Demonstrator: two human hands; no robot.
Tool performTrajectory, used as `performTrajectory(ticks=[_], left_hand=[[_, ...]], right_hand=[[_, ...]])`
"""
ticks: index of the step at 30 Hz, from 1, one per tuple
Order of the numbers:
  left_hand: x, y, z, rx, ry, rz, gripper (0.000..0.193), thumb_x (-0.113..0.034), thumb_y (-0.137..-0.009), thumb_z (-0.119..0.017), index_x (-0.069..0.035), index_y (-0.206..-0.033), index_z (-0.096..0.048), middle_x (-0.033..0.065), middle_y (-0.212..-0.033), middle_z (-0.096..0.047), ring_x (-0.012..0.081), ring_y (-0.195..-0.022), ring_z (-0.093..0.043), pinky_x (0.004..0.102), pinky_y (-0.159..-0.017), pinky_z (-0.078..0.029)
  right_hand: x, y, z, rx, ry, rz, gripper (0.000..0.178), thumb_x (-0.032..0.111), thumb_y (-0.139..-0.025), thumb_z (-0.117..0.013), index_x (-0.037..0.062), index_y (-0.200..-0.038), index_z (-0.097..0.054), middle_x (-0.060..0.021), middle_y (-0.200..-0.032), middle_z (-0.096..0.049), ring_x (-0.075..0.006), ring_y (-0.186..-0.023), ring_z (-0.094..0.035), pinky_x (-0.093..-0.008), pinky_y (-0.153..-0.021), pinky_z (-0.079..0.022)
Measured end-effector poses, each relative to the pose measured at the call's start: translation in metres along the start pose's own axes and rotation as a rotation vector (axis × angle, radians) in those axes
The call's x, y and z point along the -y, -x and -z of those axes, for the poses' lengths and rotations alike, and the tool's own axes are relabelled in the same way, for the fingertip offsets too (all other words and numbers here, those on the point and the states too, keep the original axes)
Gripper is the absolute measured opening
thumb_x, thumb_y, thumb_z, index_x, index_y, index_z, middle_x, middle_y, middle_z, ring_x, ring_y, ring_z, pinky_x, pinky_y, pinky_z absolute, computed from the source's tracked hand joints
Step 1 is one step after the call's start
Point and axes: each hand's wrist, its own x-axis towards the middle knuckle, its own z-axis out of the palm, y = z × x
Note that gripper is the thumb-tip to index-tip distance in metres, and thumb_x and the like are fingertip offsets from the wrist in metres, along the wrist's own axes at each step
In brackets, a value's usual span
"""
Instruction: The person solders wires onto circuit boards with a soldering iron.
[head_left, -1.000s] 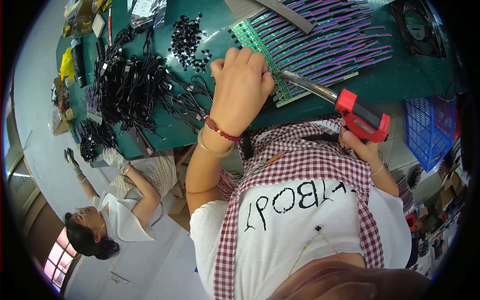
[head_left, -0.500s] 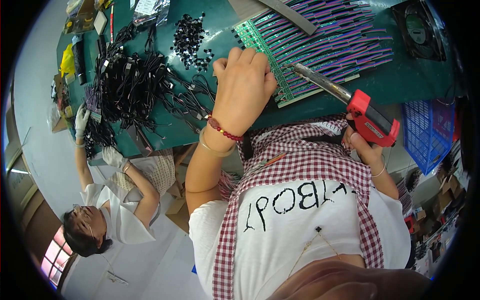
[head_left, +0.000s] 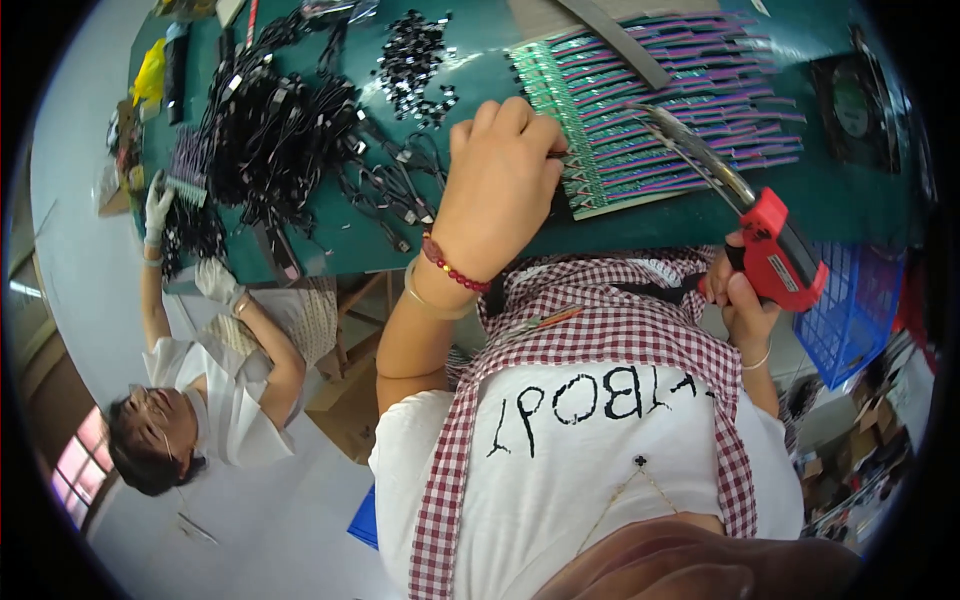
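Observation:
My left hand (head_left: 503,190), wearing a bead bracelet and a bangle, bends over the near left edge of a green circuit board panel (head_left: 548,95). Its fingers are curled and pressed together at the board's edge; what they pinch is hidden. Rows of pink, blue and black wires (head_left: 690,95) run rightward from the panel. In my right hand (head_left: 742,297) is a red and black soldering gun (head_left: 785,255), gripped at the handle, partly hidden. Its metal barrel points up and left over the wires, and the tip looks blurred, apart from my left fingers.
A grey metal bar (head_left: 615,42) lies across the panel's far side. Black cables (head_left: 275,150) and small black parts (head_left: 412,65) are heaped leftward; a black fan (head_left: 855,110) stands right. A blue crate (head_left: 850,315) is below the table edge. A gloved co-worker (head_left: 225,400) works at the left.
The whole view has shifted, moving the table rightward in it. The soldering gun's tip has moved right, farther from my left fingers. My left hand remains curled at the panel's edge.

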Motion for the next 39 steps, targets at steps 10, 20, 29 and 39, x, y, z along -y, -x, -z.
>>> performTrajectory(ticks=[10, 20, 29, 39], left_hand=[[0.062, 0.055, 0.013, -0.191, -0.163, 0.608, 0.018, -0.015, -0.08, -0.063, -0.004, -0.093, -0.054, 0.0132, -0.086, -0.057, 0.0288, -0.073, -0.057, 0.0386, -0.068, -0.047], [0.069, 0.068, 0.018, -0.056, -0.116, 0.029, 0.017, -0.003, -0.071, -0.065, -0.011, -0.084, -0.058, 0.0015, -0.097, -0.053, 0.0229, -0.099, -0.049, 0.0364, -0.084, -0.036], [0.072, 0.022, 0.038, -0.557, 0.798, 0.0, 0.01, -0.001, -0.082, -0.052, 0.003, -0.084, -0.061, 0.0065, -0.073, -0.064, 0.0081, -0.061, -0.058, 0.0211, -0.057, -0.047], [-0.004, -0.005, 0.016, -0.432, 0.834, 0.17, 0.009, -0.007, -0.081, -0.063, 0.002, -0.083, -0.061, 0.0022, -0.064, -0.06, 0.0044, -0.056, -0.053, 0.0201, -0.052, -0.043]], right_hand=[[0.019, -0.024, -0.004, -0.036, -0.063, 0.086, 0.039, 0.016, -0.086, -0.056, -0.0055, -0.115, -0.04, -0.0059, -0.066, -0.046, -0.0088, -0.049, -0.039, -0.0238, -0.045, -0.037], [0.025, -0.041, -0.015, 0.092, -0.155, 0.162, 0.037, 0.015, -0.089, -0.049, -0.0045, -0.119, -0.039, -0.0061, -0.068, -0.045, -0.0098, -0.051, -0.04, -0.0239, -0.046, -0.037], [0.085, -0.09, -0.038, 0.096, -0.201, 0.369, 0.039, 0.012, -0.094, -0.043, -0.0047, -0.128, -0.035, -0.0055, -0.077, -0.043, -0.0093, -0.059, -0.039, -0.0233, -0.057, -0.035], [0.062, -0.109, -0.107, 0.09, 0.294, 0.239, 0.044, 0.0, -0.076, -0.063, -0.005, -0.117, -0.048, -0.0127, -0.095, -0.063, -0.0174, -0.084, -0.061, -0.0254, -0.072, -0.049]])
